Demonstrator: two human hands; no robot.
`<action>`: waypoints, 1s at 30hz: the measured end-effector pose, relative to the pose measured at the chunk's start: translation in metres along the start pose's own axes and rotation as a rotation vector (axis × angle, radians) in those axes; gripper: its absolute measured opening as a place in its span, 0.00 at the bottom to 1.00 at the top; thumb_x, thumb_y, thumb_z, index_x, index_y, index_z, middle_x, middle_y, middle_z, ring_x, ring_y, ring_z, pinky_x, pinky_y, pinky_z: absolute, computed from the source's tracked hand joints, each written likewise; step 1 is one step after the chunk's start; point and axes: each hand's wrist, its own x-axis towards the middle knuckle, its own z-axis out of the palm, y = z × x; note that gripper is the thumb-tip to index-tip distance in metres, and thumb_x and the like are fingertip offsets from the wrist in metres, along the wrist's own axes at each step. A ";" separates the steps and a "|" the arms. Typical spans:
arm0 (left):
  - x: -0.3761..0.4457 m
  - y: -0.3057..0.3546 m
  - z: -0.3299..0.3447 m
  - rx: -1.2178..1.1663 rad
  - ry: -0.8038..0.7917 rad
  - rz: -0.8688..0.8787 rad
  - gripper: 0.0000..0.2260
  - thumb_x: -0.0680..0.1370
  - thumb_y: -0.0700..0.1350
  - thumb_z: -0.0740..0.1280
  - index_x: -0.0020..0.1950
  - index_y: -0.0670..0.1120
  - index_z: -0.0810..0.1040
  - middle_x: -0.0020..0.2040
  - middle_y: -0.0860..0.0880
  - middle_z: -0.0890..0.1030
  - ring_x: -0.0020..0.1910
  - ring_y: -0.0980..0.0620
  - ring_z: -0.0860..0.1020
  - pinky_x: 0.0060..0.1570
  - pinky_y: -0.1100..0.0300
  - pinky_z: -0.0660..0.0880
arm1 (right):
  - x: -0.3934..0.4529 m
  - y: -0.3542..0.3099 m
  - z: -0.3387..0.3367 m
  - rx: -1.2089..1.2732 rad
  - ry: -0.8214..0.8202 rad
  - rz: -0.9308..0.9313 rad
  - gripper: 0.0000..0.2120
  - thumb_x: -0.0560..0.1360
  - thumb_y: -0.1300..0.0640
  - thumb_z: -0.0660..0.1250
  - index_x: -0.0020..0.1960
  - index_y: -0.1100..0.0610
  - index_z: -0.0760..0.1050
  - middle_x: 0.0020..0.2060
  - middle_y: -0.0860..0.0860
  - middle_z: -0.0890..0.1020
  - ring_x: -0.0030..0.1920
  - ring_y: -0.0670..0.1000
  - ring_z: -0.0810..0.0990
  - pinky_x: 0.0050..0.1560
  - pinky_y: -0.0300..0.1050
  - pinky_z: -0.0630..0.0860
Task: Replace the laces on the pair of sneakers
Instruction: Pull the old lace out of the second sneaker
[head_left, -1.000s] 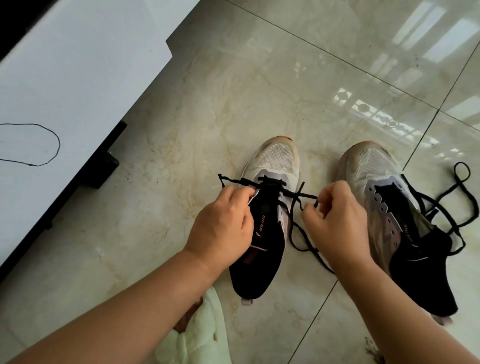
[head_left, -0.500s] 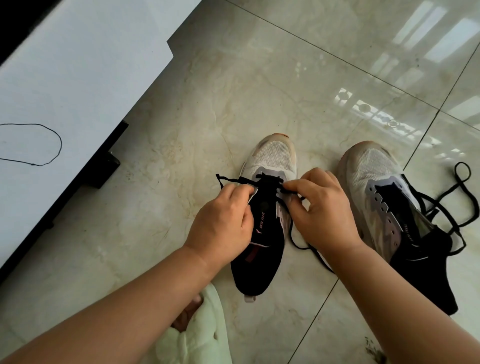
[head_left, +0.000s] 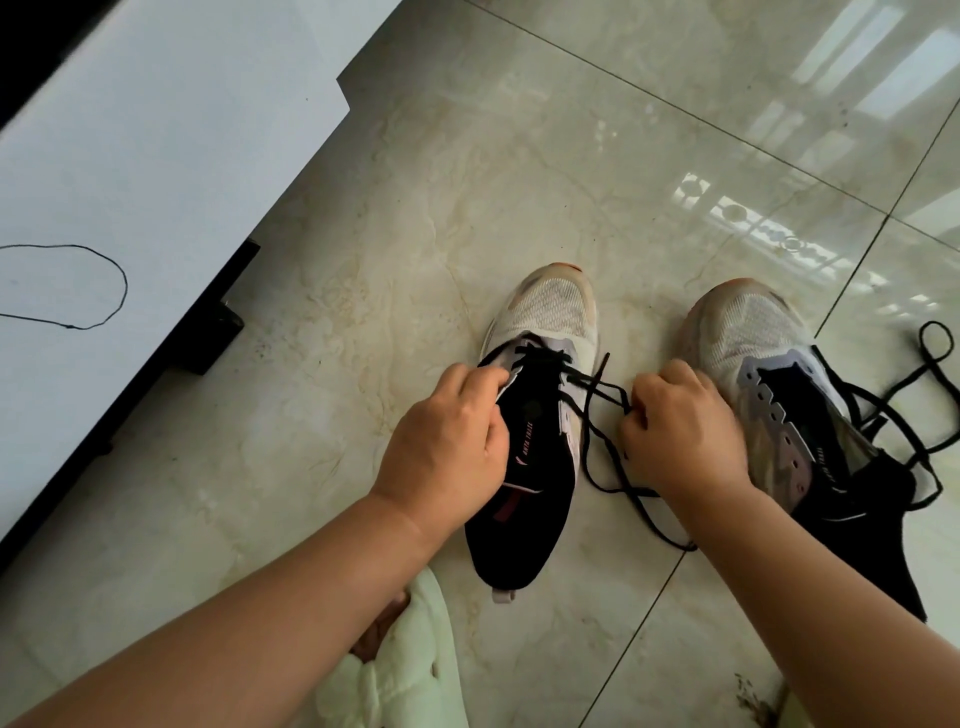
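Fingers of the left hand (head_left: 447, 441) were curled and pinched the left edge of the eyelet strip on the left sneaker (head_left: 535, 415), the fingertips touching the shoe's upper just below its lowest lacing. That sneaker stood on the floor with its pale mesh toe pointing away. A black lace (head_left: 597, 395) ran through its front eyelets only and stretched rightward from there to the right hand (head_left: 680, 436). Fingers of that hand were curled tight and pinched the lace near its end, just beside the sneaker's right side; slack lace trailed on the tile below the knuckles. Right of those fingers, and partly under the hand, stood the right sneaker (head_left: 769, 364), its eyelets bare, with a second black lace (head_left: 930, 374) looped loosely against its far side. Glossy beige marble floor tiles (head_left: 467, 182) reflected window light. Far left of the hands, a white table (head_left: 130, 182) carried a thin black thread loop (head_left: 104, 280).
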 end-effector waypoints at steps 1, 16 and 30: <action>0.000 0.000 0.000 -0.001 -0.002 -0.003 0.13 0.73 0.34 0.65 0.57 0.40 0.78 0.48 0.42 0.79 0.36 0.42 0.79 0.34 0.55 0.75 | -0.002 0.003 0.002 -0.017 -0.051 0.061 0.03 0.70 0.63 0.62 0.41 0.64 0.72 0.42 0.56 0.73 0.45 0.59 0.72 0.37 0.47 0.70; 0.002 -0.002 0.001 0.007 -0.018 0.022 0.13 0.74 0.34 0.65 0.57 0.40 0.77 0.48 0.43 0.79 0.37 0.43 0.79 0.34 0.53 0.77 | 0.006 -0.027 -0.014 0.287 0.267 -0.362 0.01 0.68 0.65 0.71 0.39 0.62 0.80 0.36 0.54 0.78 0.39 0.58 0.74 0.40 0.53 0.71; 0.002 -0.001 0.001 -0.001 -0.002 -0.004 0.14 0.71 0.31 0.65 0.56 0.38 0.78 0.48 0.41 0.79 0.35 0.40 0.79 0.33 0.56 0.74 | 0.002 -0.003 -0.003 -0.055 -0.175 0.175 0.11 0.68 0.62 0.62 0.30 0.56 0.62 0.33 0.52 0.71 0.34 0.55 0.68 0.33 0.41 0.64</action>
